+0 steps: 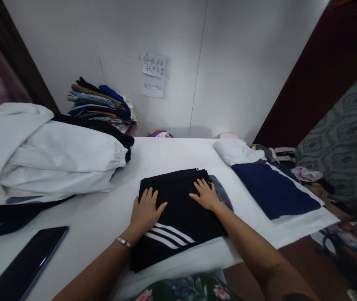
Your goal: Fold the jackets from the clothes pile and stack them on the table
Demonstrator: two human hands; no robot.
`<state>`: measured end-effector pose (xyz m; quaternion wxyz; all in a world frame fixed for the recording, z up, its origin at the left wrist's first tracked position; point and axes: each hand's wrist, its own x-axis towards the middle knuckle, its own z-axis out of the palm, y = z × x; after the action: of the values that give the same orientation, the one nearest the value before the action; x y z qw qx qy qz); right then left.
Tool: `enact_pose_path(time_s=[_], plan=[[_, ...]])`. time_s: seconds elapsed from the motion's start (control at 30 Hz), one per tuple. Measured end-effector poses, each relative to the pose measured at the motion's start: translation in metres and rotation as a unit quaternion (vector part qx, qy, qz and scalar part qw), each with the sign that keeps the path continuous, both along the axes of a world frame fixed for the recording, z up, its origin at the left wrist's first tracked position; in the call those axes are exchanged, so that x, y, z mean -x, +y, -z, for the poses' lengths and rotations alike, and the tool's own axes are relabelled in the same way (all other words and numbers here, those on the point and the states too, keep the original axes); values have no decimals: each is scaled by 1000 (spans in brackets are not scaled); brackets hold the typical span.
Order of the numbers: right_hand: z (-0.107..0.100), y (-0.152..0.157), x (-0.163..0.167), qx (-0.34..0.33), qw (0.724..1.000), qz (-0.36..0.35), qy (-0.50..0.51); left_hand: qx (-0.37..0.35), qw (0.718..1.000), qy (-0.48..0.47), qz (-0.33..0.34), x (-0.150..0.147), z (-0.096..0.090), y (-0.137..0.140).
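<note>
A folded black garment [178,205] with three white stripes near its front edge lies flat in front of me. My left hand [145,211] rests palm down on its left side, fingers spread. On its upper right part lies my right hand [206,195], also flat with the fingers apart. Neither hand grips anything. A grey-blue piece of cloth [220,193] sticks out from under the right side of the black garment, beside my right hand.
Large white garments [62,159] lie heaped at the left, with a dark phone-like slab [24,263] nearer me. Folded clothes are stacked [100,104] at the back left. A folded navy garment [275,190] and white cloth [239,151] lie right on the white table [172,152].
</note>
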<state>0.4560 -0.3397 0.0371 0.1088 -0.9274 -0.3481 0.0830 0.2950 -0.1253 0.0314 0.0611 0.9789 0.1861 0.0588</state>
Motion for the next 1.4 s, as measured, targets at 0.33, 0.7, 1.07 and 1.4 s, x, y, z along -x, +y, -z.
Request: enact_pose_path(time_s=[0.33, 0.7, 1.07, 1.4], plan=[[-13, 55, -48, -4, 998, -32, -49, -7, 1000, -3, -3, -1, 3, 1], [-9, 46, -72, -36, 998, 13, 55, 12, 1000, 0, 3, -2, 3, 1], [-8, -54, 13, -56, 997, 46, 17, 10, 1000, -8, 8, -3, 3, 1], [5, -70, 16, -117, 990, 72, 15, 55, 997, -56, -4, -3, 0, 7]])
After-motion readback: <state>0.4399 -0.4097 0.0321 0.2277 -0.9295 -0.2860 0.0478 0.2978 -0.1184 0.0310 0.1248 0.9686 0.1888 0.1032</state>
